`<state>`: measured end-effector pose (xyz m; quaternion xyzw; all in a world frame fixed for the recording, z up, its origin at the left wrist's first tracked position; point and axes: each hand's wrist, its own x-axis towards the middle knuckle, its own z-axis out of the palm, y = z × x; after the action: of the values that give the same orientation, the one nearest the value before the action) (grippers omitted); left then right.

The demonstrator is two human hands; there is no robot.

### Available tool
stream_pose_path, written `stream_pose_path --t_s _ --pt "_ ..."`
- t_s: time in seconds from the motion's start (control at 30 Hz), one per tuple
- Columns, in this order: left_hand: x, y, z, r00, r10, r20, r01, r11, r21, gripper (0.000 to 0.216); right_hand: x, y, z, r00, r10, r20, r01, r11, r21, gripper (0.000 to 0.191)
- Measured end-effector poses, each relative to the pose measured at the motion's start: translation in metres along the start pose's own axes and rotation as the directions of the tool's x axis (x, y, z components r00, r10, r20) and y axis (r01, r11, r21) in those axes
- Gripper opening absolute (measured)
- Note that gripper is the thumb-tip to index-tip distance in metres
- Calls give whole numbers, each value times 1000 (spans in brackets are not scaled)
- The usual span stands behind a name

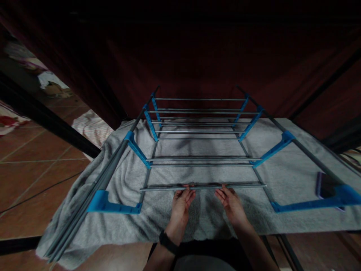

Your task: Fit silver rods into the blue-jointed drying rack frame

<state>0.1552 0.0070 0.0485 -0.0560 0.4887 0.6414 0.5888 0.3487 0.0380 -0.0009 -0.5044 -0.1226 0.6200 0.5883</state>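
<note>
No readable text or numbers.

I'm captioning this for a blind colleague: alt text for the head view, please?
A person's left-hand grip and right-hand grip hold a metal rod across the near part of a blue-bracketed rack on a grey blanket; what looks like a phone lies at right.

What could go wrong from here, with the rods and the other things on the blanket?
1. The metal rod is held near its middle by the left hand and right hand, so its ends might tip and knock the rack frame.
2. The rods at the left reach near the edge of the grey blanket and could slide if it is pulled.
3. The phone-like object, partly hidden by a blue bracket, might be bumped if the frame shifts.
</note>
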Motion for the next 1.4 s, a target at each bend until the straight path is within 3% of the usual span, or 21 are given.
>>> stream_pose_path --t_s 0.2,0.63,1.1,1.4 --pt "-1 -1 4 1000 5 -3 -5 999 -35 18 -3 -2 -1 998 -22 60 21 1000 17 38" --pt "4 -10 7 996 -32 89 34 999 -20 25 -4 -5 -2 996 -74 56 70 995 71 32" --pt "9 -21 13 984 -3 177 -1 1000 25 30 -1 2 5 994 -30 106 20 996 89 42" --pt "5 -19 7 979 5 202 -10 1000 24 29 3 10 -1 992 10 129 -20 997 76 34"
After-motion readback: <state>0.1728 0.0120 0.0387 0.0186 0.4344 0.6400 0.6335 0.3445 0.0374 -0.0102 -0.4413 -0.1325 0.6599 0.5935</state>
